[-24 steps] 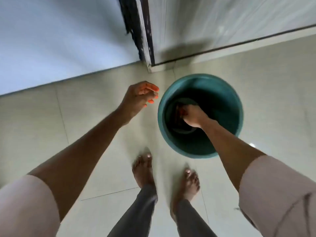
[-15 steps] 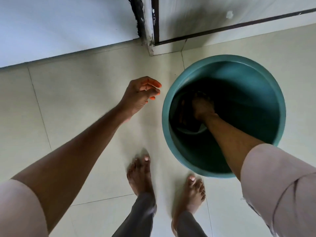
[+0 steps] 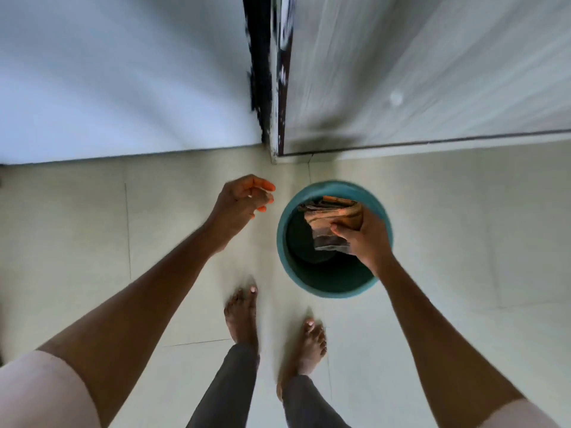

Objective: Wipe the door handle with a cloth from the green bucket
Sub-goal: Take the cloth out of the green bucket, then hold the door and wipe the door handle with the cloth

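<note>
A round green bucket (image 3: pixel 285 242) stands on the tiled floor in front of my feet. My right hand (image 3: pixel 369 239) is above its opening, shut on a folded orange and brown cloth (image 3: pixel 332 217) that hangs over the bucket's dark inside. My left hand (image 3: pixel 242 200) hovers to the left of the bucket with its fingers loosely curled and nothing in it. The door handle is out of view.
A white door (image 3: pixel 432 72) with a dark chipped edge (image 3: pixel 279 72) stands just behind the bucket, and a pale wall (image 3: pixel 123 81) is on the left. My bare feet (image 3: pixel 242 316) stand on the light floor tiles near the bucket.
My right hand has come up out of the bucket's bottom with the cloth in it. The view has pulled back and up, so the bucket looks smaller.
</note>
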